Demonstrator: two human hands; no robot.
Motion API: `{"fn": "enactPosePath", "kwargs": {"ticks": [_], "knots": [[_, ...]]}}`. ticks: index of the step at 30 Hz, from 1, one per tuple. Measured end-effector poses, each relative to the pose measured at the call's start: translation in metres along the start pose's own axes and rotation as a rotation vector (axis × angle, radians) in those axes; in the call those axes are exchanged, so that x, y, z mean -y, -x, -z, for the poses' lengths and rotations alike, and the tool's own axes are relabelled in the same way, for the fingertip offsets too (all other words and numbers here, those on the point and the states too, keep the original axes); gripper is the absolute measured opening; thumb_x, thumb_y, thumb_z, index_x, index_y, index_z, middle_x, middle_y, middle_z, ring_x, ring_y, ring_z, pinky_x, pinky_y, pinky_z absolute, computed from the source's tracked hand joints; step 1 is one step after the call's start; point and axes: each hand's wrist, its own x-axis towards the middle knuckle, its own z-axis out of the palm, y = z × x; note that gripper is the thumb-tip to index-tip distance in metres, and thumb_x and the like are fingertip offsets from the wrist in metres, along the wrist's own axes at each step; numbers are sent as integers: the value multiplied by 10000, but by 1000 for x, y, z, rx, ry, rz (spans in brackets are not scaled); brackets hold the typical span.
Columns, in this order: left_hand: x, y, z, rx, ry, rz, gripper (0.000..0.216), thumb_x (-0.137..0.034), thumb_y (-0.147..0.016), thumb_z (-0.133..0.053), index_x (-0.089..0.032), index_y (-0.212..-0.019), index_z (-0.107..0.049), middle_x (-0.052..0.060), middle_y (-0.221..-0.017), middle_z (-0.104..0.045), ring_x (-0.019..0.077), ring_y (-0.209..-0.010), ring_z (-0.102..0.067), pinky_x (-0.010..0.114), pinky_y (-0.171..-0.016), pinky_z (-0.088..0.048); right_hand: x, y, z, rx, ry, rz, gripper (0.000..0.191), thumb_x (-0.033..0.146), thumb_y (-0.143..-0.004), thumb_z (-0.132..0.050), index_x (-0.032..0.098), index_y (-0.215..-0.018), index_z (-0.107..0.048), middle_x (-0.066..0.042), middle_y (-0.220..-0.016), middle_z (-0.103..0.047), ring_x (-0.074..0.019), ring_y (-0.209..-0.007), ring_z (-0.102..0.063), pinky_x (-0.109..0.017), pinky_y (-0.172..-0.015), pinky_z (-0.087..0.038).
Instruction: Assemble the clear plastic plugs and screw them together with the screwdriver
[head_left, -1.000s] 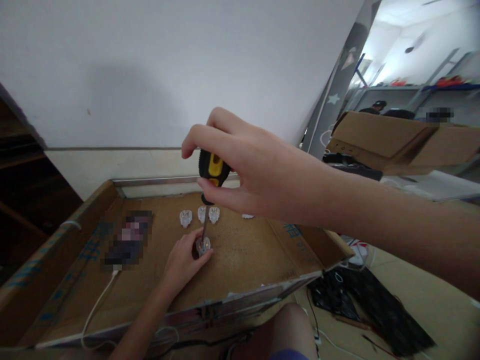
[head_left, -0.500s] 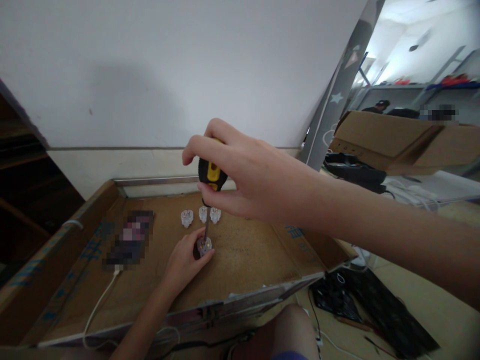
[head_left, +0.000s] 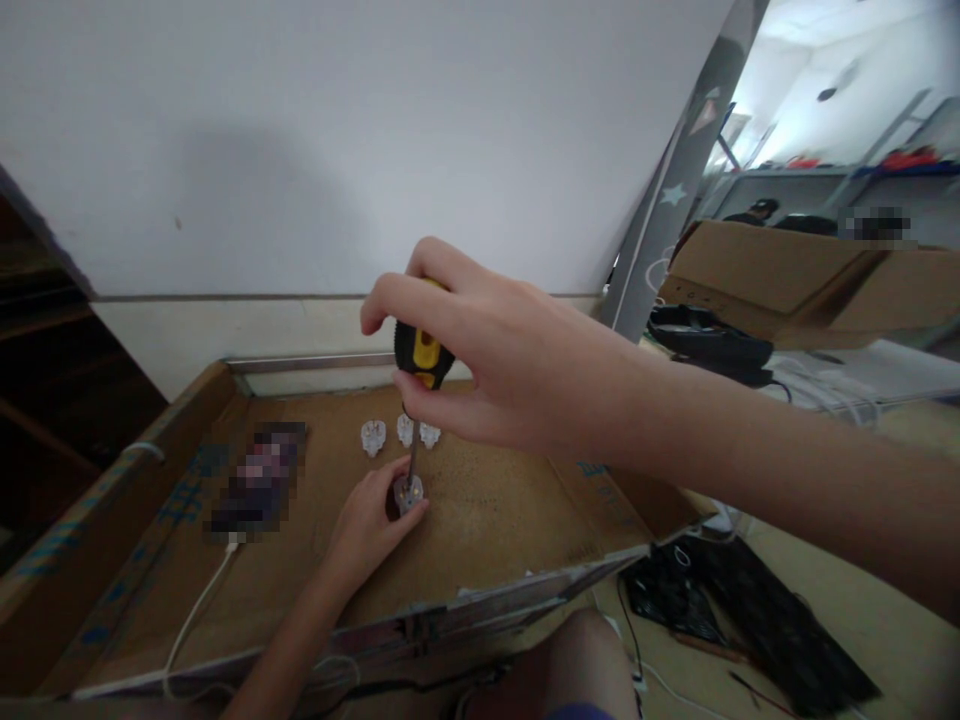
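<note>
My right hand (head_left: 457, 345) grips a screwdriver (head_left: 424, 350) by its black and yellow handle, fingers curled round it from above. Its metal shaft points down, and the tip meets a small clear plastic plug (head_left: 409, 496) with brass-coloured metal parts. Thumb and fingers of my left hand (head_left: 379, 510) pinch that plug from the left, steadying it on the cardboard. Just behind stand three similar clear pieces: one clear plug (head_left: 373, 437) on the left and two close together, partly beside the screwdriver shaft.
A phone-like object (head_left: 259, 480), blurred out, lies on the left with a white cable (head_left: 199, 610) attached. The cardboard surface (head_left: 510, 520) has a raised left side (head_left: 112, 510). A wall rises behind. At right are a cardboard box (head_left: 772, 280) and a person farther back.
Both hands keep nearly the same position. The right fingers and screwdriver handle have shifted very slightly; the plug remains between the left fingers.
</note>
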Motion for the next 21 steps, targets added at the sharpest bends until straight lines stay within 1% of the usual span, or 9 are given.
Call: {"fn": "enactPosePath", "kwargs": {"ticks": [6, 13, 18, 21], "knots": [[-2, 0, 1, 18, -8, 9, 456, -357, -791, -594, -212, -1205, -470, 90, -1146, -610, 249, -1027, -576, 414, -888, -451, 1, 0, 1, 13, 8, 0, 284, 98, -806, -461, 156, -1084, -461, -35, -992, -429, -73, -654, -454, -255, -649, -409], [-2, 0, 1, 34, -7, 6, 446, -355, -801, -582, -207, -1204, -462, 97, -1144, -601, 256, -1030, -566, 422, -886, -446, 0, 2, 2, 11, -63, 26, 291, 102, -808, -470, 158, -1093, -476, -38, -1000, -437, -77, -671, -455, -245, -668, -400], [-2, 0, 0, 7, -50, 4, 440, -363, -793, -587, -215, -1193, -480, 79, -1037, -623, 245, -944, -590, 391, -814, -472, 3, 3, 2, 21, -96, 15, 307, 93, -799, -484, 171, -1097, -480, -33, -1002, -436, -76, -667, -434, -240, -661, -384], [-5, 0, 2, 9, -76, 1, 424, -369, -790, -588, -204, -1172, -501, 79, -1012, -629, 243, -926, -591, 380, -800, -472, 4, 3, 2, 16, -118, 29, 288, 95, -808, -489, 174, -1085, -484, -24, -995, -428, -74, -681, -422, -238, -685, -382]]}}
